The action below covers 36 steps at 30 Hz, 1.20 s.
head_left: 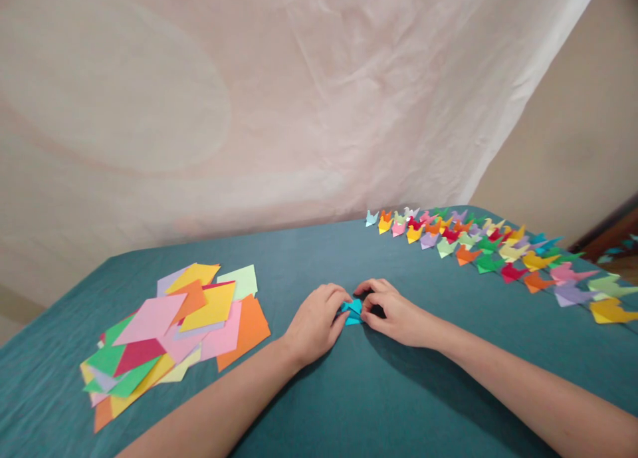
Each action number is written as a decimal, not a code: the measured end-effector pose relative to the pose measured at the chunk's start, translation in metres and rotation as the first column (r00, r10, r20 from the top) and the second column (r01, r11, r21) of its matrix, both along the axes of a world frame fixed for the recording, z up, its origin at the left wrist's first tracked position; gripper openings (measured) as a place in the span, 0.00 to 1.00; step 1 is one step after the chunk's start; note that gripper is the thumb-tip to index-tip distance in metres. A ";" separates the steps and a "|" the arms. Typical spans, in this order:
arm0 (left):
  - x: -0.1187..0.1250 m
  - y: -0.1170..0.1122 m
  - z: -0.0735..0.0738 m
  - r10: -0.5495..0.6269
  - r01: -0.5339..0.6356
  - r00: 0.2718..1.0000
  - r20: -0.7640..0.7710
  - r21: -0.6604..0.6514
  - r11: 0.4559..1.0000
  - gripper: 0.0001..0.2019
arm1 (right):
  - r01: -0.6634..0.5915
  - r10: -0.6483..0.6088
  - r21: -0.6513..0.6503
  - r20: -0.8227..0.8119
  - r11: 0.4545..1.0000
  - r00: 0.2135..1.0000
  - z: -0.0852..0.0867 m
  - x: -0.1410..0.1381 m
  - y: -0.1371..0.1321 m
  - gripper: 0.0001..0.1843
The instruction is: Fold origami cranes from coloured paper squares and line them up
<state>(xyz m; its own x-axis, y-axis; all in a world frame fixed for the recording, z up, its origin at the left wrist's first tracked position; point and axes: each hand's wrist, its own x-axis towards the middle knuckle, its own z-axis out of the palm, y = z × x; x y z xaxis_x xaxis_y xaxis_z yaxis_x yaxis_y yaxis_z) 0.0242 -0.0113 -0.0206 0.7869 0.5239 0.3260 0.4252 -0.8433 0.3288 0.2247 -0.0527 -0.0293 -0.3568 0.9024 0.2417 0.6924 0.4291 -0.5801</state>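
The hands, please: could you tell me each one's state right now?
Left hand: closed, holding the folded blue paper.
Right hand: closed, pinching the same paper.

The small, bright turquoise folded paper (353, 309) shows against a plain dark teal cloth tabletop (319, 405). From it, at nine o'clock, loose four-sided paper sheets (151, 318) mix pink, orange, yellow, green, crimson and lilac; at two o'clock, bird-shaped folded papers (467, 255) repeat those colours, plus blue. At twelve, a wrinkled pale pinkish cloth backdrop (349, 125).

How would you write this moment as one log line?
left fingers: on turquoise folded paper | right fingers: on same paper | left: coloured paper sheets | right: folded paper birds
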 end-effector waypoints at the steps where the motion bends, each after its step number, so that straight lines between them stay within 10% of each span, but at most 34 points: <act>1: 0.000 -0.002 0.001 -0.017 0.019 0.999 -0.032 0.058 0.998 0.10 | -0.001 0.001 0.004 -0.002 1.000 1.000 -0.001 0.000 0.000 0.05; 8: -0.002 -0.025 -0.001 0.009 0.061 0.967 -0.256 0.267 0.962 0.17 | -0.006 0.006 0.039 -0.003 0.999 1.000 -0.006 0.001 0.002 0.05; 22: -0.008 -0.026 0.006 -0.036 0.104 0.911 -0.410 0.143 0.984 0.30 | -0.070 0.068 0.040 0.044 0.997 0.997 0.002 0.007 -0.005 0.04; 36: -0.010 -0.027 0.006 -0.052 0.104 0.911 -0.410 0.106 0.989 0.31 | -0.312 0.302 -0.058 0.467 0.948 0.831 0.026 0.025 -0.022 0.35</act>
